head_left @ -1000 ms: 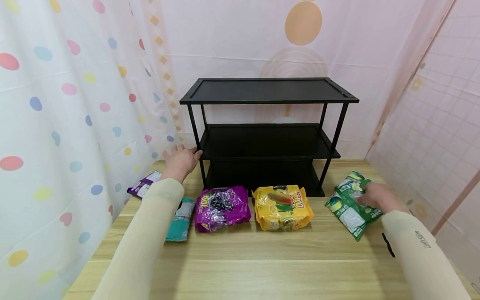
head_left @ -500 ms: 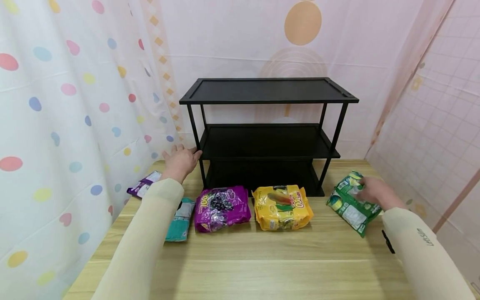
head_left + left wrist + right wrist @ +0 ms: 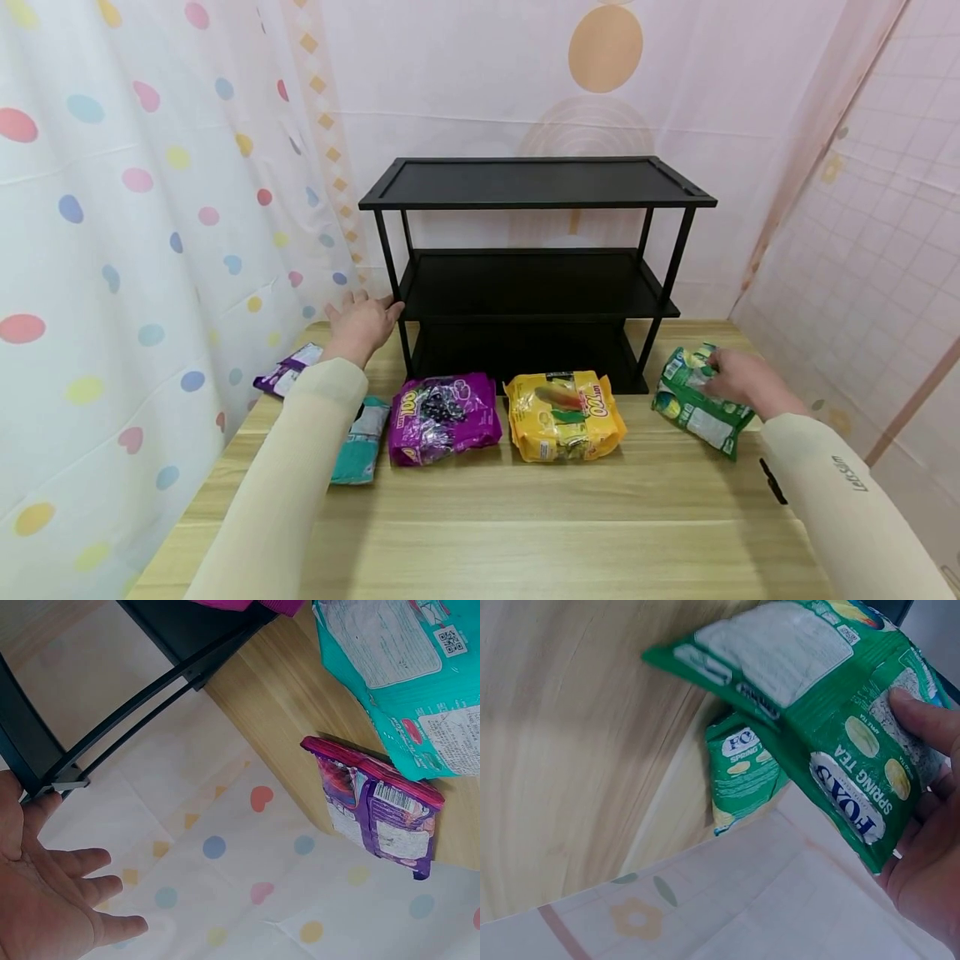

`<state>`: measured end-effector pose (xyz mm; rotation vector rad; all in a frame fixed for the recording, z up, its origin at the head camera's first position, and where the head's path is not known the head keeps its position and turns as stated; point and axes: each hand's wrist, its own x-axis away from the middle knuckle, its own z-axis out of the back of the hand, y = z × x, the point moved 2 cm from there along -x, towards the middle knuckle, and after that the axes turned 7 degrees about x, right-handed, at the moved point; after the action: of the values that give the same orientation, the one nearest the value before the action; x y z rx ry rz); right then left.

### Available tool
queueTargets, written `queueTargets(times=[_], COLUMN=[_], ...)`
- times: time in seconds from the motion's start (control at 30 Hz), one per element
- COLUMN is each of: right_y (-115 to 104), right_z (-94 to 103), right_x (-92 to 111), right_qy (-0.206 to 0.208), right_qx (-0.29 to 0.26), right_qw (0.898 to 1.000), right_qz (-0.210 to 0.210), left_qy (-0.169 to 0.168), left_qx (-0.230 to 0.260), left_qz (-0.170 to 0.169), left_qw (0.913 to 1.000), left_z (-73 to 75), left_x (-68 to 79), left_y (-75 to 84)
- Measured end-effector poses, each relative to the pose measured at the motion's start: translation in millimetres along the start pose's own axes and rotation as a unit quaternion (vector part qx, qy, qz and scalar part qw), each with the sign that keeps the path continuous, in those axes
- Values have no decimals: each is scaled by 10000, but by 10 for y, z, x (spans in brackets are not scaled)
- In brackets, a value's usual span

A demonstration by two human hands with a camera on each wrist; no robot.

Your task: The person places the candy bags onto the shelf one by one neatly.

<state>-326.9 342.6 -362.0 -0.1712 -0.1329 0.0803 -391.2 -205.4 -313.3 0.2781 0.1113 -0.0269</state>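
Observation:
My right hand (image 3: 742, 383) grips a green candy bag (image 3: 701, 421) at the table's right side. In the right wrist view the bag reads "FOX'S Spring Tea", with my thumb (image 3: 922, 720) on its face. A second green bag (image 3: 742, 769) lies on the table beyond it. My left hand (image 3: 362, 323) touches the left post of a black three-tier shelf (image 3: 536, 183) at the middle tier. Its thumb and index finger are at the shelf corner; the other fingers (image 3: 94, 889) stick out straight and spread.
Before the shelf lie a purple candy bag (image 3: 446, 417) and a yellow one (image 3: 566, 417). To the left are a teal bag (image 3: 362, 450) and a small purple-and-white bag (image 3: 288, 371). Curtains (image 3: 187, 250) enclose the wooden table (image 3: 555, 525).
My right hand has shifted slightly left and away from me, and the green bag has turned and moved with it. My left hand stays at the post.

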Motion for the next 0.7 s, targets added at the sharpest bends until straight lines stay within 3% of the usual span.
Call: queueTargets(times=[0.4, 0.7], right_y=[-93, -228], right_z=[-51, -87], right_x=[-18, 18], right_qy=[415, -165], right_qx=[94, -35], right_qw=[9968, 9931], right_qz=[669, 1161], left_qy=[46, 68], left_qx=[33, 37], left_qz=[-16, 22], left_qw=[10000, 10000], left_z=[4, -3], left_x=[19, 1], left_y=[10, 4])
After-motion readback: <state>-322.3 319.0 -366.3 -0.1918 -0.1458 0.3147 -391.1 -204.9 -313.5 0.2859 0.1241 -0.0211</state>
